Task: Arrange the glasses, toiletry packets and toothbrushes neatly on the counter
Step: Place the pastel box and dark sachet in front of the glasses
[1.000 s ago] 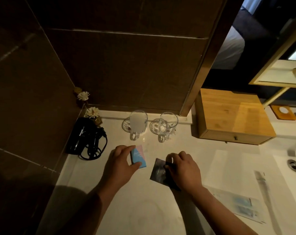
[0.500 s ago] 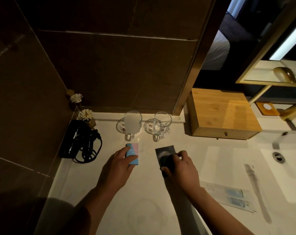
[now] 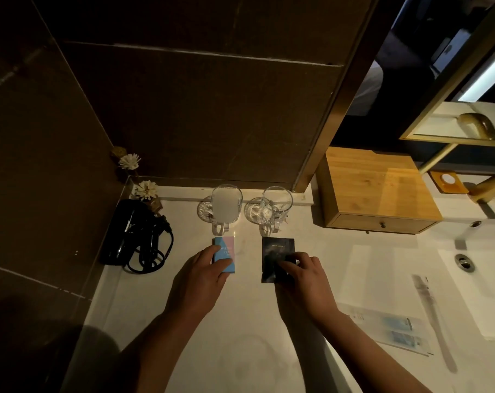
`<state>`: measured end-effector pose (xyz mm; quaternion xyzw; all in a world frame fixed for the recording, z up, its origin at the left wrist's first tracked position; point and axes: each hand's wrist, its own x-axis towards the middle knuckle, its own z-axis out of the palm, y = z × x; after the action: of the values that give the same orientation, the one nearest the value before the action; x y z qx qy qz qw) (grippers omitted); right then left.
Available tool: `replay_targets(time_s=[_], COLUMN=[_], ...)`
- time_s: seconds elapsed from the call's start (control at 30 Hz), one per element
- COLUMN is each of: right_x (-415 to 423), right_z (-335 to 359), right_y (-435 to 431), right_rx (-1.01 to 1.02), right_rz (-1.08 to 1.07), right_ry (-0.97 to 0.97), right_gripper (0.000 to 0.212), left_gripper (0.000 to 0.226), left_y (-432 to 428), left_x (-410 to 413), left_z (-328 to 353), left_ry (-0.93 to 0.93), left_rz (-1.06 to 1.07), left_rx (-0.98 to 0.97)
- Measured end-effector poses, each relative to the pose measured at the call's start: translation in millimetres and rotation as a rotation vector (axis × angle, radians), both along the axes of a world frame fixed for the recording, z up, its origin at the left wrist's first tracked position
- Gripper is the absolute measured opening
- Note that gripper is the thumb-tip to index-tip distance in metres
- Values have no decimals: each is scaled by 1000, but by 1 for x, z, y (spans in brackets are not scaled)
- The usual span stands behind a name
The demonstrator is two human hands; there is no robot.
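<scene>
Two glass mugs stand on coasters by the back wall: the left glass (image 3: 226,207) and the right glass (image 3: 276,205). A blue-and-pink packet (image 3: 225,251) lies flat on the white counter (image 3: 240,336) in front of the left glass, gripped at its near end by my left hand (image 3: 201,279). A black packet (image 3: 277,252) lies in front of the right glass, and my right hand (image 3: 300,276) has its fingertips pressing on the near half. Wrapped toothbrush packs (image 3: 393,329) and a long wrapped item (image 3: 433,313) lie at the right.
A black hair dryer (image 3: 130,234) with coiled cord sits at the left wall beside a small flower diffuser (image 3: 145,191). A wooden drawer box (image 3: 376,191) stands right of the glasses. The sink basin with drain (image 3: 464,262) is at far right.
Both hands slid their packets toward the glasses and squared them up: the blue packet now lies straight before the left glass, the black one before the right glass.
</scene>
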<state>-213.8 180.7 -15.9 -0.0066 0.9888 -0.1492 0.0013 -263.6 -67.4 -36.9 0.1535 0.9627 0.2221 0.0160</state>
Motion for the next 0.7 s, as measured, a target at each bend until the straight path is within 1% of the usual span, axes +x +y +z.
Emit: replay_targets(time_s=[0.13,0.33,0.5,0.6,0.7], right_x=[-15,-25,-28,-29,-31], right_z=[2,4,2,0,-1], right_y=[-3,-6,-10,-14,-16], right_rx=[-7,-25,-32,-26,-31], right_rz=[5,45,48,48,41], right_ry=[7,33,43,45,44], right_gripper=[39,35,34,34,34], left_gripper=[41,45,44,43,41], left_y=[0,-2,0,0,0], left_x=[1,0,-4,-8,-10], left_z=[-1,-5,-9,-8,-5], left_ry=[-45,-2,-67,-175,-187], left_rz=[18,-38,32,114,77], left_rx=[-10,-80,8,102,95])
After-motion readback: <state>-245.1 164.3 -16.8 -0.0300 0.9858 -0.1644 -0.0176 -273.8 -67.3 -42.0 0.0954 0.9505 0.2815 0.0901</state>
